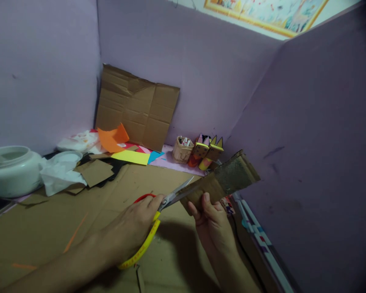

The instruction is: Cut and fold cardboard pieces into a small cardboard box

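My left hand (140,219) is closed round the handles of a pair of scissors (168,199); one red loop and a yellow part show around the fingers. The scissor blades are spread apart, pointing up and right, at the left end of a brown cardboard strip (209,186). My right hand (212,219) grips that strip from below, its thumb on the near face. Toward its far right end the strip has a greyish, shiny patch. Both hands are held above a large cardboard sheet (110,219) that covers the table.
A white pot (12,175), crumpled white plastic (61,175) and cardboard scraps (97,173) lie left. Orange paper (111,138) and yellow paper (131,157) are behind. A cardboard panel (137,106) leans on the wall near a pen holder (183,150) and decorated cardboard holders (209,150).
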A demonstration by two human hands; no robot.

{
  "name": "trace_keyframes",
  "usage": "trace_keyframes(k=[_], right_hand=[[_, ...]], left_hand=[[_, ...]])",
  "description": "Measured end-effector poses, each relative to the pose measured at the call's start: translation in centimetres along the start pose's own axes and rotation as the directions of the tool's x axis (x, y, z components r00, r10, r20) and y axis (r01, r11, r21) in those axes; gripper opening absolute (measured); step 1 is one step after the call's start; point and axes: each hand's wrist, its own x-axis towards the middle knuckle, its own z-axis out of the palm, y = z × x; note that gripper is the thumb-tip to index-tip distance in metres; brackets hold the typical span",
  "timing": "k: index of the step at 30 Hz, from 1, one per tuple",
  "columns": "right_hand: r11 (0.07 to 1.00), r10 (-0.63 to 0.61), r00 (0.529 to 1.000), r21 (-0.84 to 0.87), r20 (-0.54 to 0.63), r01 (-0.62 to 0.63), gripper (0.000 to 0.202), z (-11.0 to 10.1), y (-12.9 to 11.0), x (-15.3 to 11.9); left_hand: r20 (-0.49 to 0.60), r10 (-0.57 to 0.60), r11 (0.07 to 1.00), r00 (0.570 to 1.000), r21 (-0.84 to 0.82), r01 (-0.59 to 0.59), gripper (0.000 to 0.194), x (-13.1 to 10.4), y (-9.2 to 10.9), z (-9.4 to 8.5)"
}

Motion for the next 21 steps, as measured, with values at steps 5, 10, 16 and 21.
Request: trace_keyframes(k=[5,10,16,21], right_hand=[[0.999,0.03,0.999,0.027,-0.015,-0.03,0.041,-0.05,0.03,0.07],[0.997,0.035,0.998,0.074,-0.052,-0.032,0.044,0.0,-0.01,0.07],[1.0,-0.003,1.0,0.011,-0.012,0.003,0.042,-0.31,0.27,0.23],[0.998,-0.04,0.999,-0.048,0.031,0.042,0.042,-0.39,0.36,0.26]], left_hand=[[0.026,0.006,1.0,1.0,0.008,-0.006,0.045,-0.06,0.53,-0.85],[0.013,0.036,0.999,0.999,-0.026,-0.036,0.04,0.06,0.41,-0.8],[0.013,0.026,0.999,1.0,-0.029,-0.025,0.043,-0.16,0.39,-0.8],[0.019,0.014,0.994,1.0,-0.109,-0.012,0.042,-0.2,0.58,-0.95]])
